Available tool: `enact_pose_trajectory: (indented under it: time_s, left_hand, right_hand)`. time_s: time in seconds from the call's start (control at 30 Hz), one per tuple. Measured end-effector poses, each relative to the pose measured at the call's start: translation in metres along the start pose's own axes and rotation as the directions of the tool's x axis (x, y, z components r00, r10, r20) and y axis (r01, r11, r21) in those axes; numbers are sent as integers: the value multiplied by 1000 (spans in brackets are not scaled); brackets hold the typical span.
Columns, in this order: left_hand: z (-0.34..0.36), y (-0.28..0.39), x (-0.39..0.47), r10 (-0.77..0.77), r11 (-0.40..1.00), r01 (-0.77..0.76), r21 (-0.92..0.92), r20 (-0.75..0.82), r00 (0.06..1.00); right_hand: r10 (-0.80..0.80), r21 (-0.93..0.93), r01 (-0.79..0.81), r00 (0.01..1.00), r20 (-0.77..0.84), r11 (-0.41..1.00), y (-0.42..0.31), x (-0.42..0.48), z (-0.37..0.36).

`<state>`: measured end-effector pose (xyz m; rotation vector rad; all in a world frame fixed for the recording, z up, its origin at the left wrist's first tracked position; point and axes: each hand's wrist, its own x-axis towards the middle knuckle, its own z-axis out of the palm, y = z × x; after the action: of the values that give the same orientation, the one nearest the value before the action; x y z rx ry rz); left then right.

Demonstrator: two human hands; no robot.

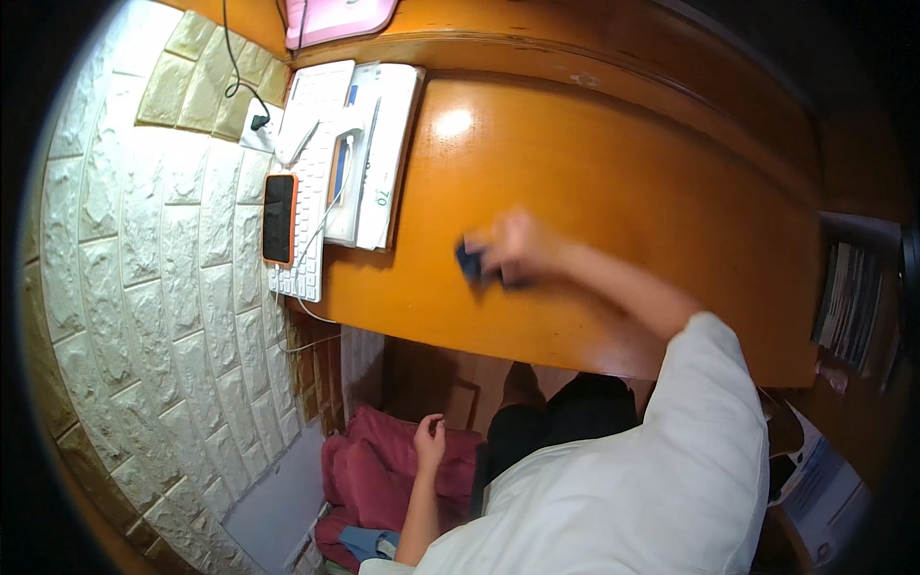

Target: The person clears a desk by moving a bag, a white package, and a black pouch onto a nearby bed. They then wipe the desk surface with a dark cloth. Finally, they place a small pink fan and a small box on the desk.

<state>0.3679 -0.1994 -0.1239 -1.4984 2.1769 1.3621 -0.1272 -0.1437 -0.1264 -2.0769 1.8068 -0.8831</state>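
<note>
My right hand is over the orange-brown wooden desk, blurred by motion. It grips a dark blue or black cloth-like item, pressed against the desktop; the fingers hide part of it, so its exact kind is unclear. Down beside my lap, below the desk's front edge, hangs my left hand. Its fingers are loosely curled, with a gap to the thumb and nothing visible between them. Behind that hand lies a dark red fabric.
Along the left wall are a white keyboard, an orange-cased phone lying on it, a stack of papers or books and a white cable. A black plug sits in the wall socket. Several books stand at right.
</note>
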Motion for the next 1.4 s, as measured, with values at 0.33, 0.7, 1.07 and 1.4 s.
enact_pose_trajectory:
  time_s: [0.33,0.7,1.07,1.4]
  left_hand:
    - [12,11,17,10,1000,-10,6,17,1000]
    - [34,21,55,106,988,-125,86,192,976]
    - [4,-76,5,-65,998,62,32,88,994]
    - [-2,-107,31,-163,986,152,62,262,951]
  right_hand:
    - [318,-247,-374,918,-237,894,19,-43,-19]
    - [652,15,-999,-41,-757,-45,-38,-455,-99]
    - [647,29,-938,-261,-716,-346,98,-41,-97]
    - [518,-117,-723,589,-620,681,44,107,17]
